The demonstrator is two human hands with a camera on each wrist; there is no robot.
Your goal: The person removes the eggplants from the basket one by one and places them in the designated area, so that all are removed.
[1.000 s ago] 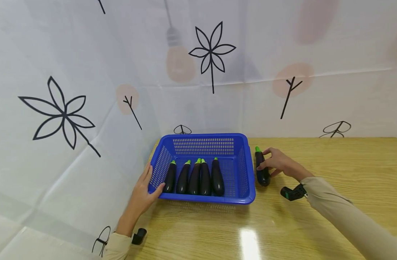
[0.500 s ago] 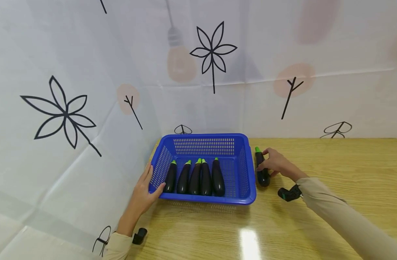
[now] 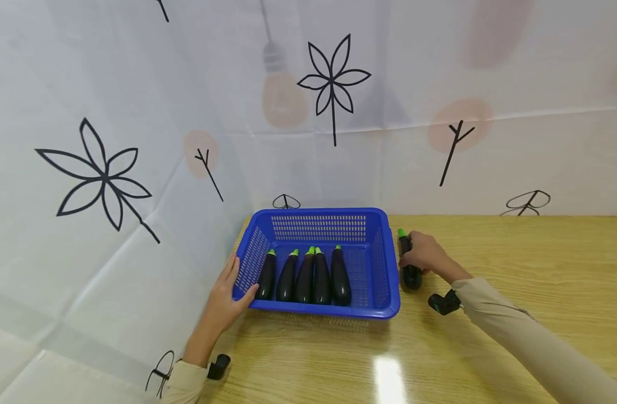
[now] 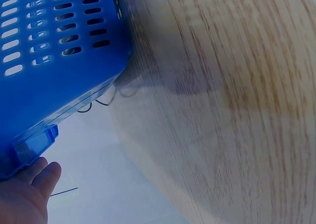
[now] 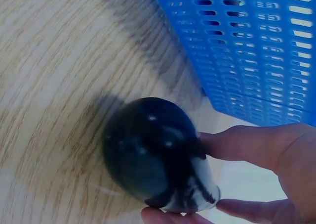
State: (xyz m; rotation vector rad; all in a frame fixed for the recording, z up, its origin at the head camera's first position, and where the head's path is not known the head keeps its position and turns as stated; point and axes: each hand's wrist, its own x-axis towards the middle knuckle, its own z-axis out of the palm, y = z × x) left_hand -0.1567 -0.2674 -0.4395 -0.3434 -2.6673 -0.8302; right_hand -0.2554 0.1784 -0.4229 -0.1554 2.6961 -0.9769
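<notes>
Now right fingers point(image 5: 239, 142) closer round eggplant point(image 5: 148, 152), blue basket point(image 3: 381, 258) unmoved alongside.

the eggplant point(image 3: 412, 279) held in the right hand point(image 3: 424, 251) is partly hidden; beyond the left hand point(image 4: 22, 199), the basket point(image 4: 49, 93) is cut off in the left wrist view.

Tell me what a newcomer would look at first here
Probably the bright blue basket on the wooden table, with five dark eggplants lying inside and the left hand at its near left corner. Next, perhaps, the sixth eggplant, outside on the right, held in the right hand. The bold black flower drawings on the pale backdrop behind also stand out.
</notes>
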